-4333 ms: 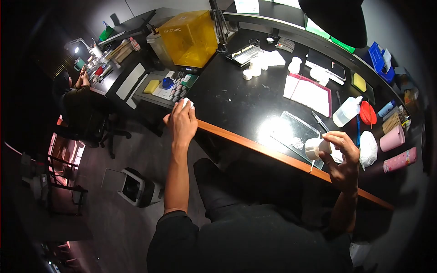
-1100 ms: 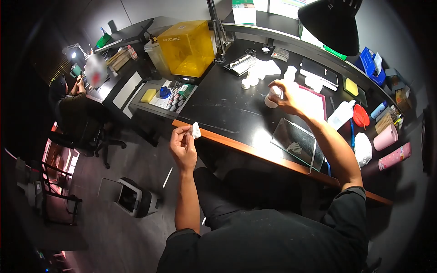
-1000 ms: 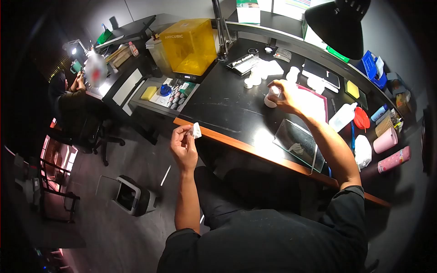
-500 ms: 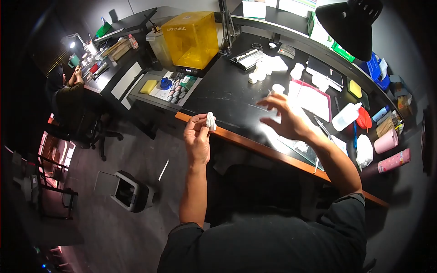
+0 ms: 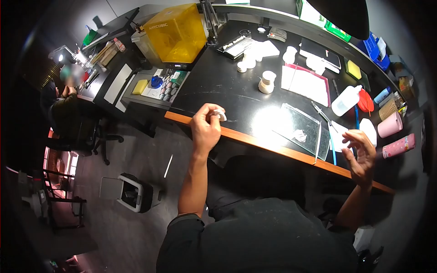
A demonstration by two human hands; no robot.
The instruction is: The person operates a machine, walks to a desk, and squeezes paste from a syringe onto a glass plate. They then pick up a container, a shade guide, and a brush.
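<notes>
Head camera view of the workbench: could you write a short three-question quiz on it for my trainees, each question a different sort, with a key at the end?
1. True or false: the left hand holds a small white piece.
2. Multiple choice: what colour is the see-through cover marked ANYCUBIC?
a) green
b) yellow
c) red
3. Short answer: which is nearer the right hand, the glass slab or the cover marked ANYCUBIC?

Key: 1. true; 2. b; 3. the glass slab
</notes>
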